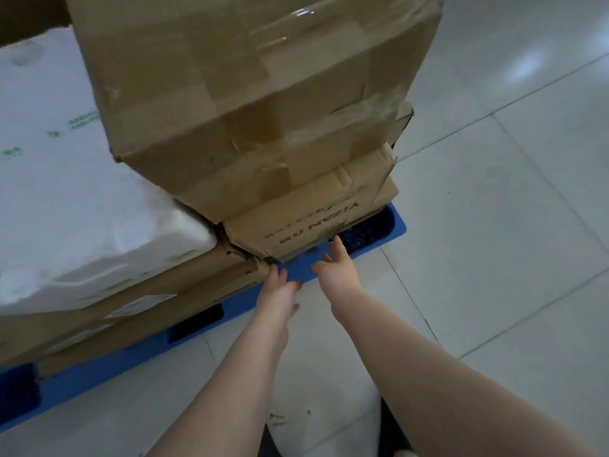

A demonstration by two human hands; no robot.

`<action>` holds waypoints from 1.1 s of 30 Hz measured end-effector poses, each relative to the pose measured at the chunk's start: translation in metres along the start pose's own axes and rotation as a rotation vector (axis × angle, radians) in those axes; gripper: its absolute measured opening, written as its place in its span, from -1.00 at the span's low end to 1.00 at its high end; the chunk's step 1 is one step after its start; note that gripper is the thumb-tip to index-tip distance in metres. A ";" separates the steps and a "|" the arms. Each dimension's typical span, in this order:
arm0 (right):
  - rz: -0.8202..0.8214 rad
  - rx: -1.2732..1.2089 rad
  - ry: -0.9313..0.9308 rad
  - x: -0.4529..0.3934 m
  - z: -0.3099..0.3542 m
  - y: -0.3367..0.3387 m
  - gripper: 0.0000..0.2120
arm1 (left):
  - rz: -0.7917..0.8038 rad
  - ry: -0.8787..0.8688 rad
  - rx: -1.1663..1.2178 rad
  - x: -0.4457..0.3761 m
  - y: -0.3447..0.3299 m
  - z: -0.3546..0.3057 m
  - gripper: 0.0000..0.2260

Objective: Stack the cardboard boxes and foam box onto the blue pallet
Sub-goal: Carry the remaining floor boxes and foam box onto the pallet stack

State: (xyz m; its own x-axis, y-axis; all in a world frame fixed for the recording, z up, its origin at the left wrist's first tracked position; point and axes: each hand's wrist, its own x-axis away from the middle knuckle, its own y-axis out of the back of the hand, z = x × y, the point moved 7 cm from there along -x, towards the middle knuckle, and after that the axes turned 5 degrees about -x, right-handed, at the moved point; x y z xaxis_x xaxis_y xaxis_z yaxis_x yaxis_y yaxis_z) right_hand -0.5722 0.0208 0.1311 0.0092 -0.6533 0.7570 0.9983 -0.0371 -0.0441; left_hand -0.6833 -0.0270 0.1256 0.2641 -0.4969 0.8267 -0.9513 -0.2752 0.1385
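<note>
Cardboard boxes stand stacked on the blue pallet, the white foam box beside them. Left hand and right hand, fingers loose and gripping nothing, reach the bottom box. Stacking looks nearly finished; next probably squaring that box.

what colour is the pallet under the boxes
Blue, with dark openings along its side; the pallet shows clearly in the head view.

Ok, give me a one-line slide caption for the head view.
Both hands, left hand and right hand, reach toward the bottom cardboard box of a tall stack on the blue pallet.
</note>
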 end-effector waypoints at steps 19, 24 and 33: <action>0.109 -0.157 -0.189 -0.048 -0.002 0.005 -0.41 | 0.034 0.069 0.073 -0.036 -0.026 -0.014 -0.46; 0.131 0.051 -0.219 0.043 0.018 0.013 -0.38 | -0.089 0.044 -0.011 0.059 0.019 -0.026 -0.52; 0.074 0.139 -0.176 0.227 0.212 0.104 -0.73 | -0.182 0.013 0.211 0.290 0.040 -0.134 -0.58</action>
State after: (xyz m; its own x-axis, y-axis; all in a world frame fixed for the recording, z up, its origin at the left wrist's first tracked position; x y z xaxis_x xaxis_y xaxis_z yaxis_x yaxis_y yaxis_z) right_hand -0.4538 0.0289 0.4371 0.0801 -0.5078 0.8578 0.9927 0.1184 -0.0226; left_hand -0.6663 -0.0721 0.4435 0.4243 -0.4135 0.8056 -0.8341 -0.5248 0.1699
